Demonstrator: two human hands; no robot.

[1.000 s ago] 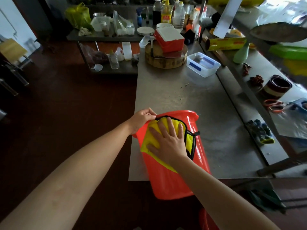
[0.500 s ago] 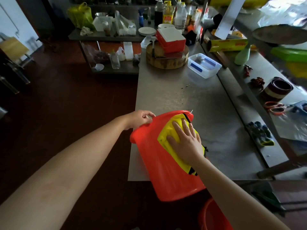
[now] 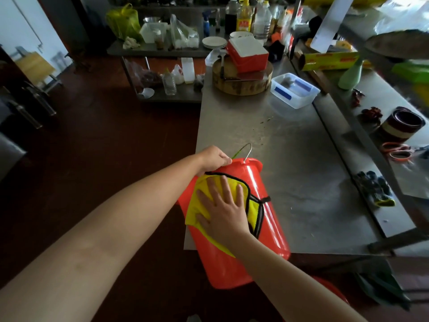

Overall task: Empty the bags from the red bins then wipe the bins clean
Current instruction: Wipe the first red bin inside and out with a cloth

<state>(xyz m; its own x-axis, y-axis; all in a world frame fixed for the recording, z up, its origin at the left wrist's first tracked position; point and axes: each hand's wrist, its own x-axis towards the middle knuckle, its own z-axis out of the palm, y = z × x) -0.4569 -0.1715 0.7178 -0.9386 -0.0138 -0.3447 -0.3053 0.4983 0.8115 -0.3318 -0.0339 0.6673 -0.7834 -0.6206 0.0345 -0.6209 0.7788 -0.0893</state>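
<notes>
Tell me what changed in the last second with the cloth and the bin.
The right hand pressed the yellow cloth rightward across the side of the red bin, then swept it back left. Nothing was taken or released. The left hand kept gripping the rim, and the bin stayed lying on its side over the edge of the table.

The red bin [image 3: 267,219] lies with its mouth turned away, so its inside cannot be seen. The left hand [image 3: 214,158] has its fingertips hidden over the rim. The right hand [image 3: 225,212] covers the middle of the yellow cloth [image 3: 197,205]. A second red bin [image 3: 336,290] is cut off by the lower edge. Labels on the bottles [image 3: 243,17] are too small to read.
</notes>
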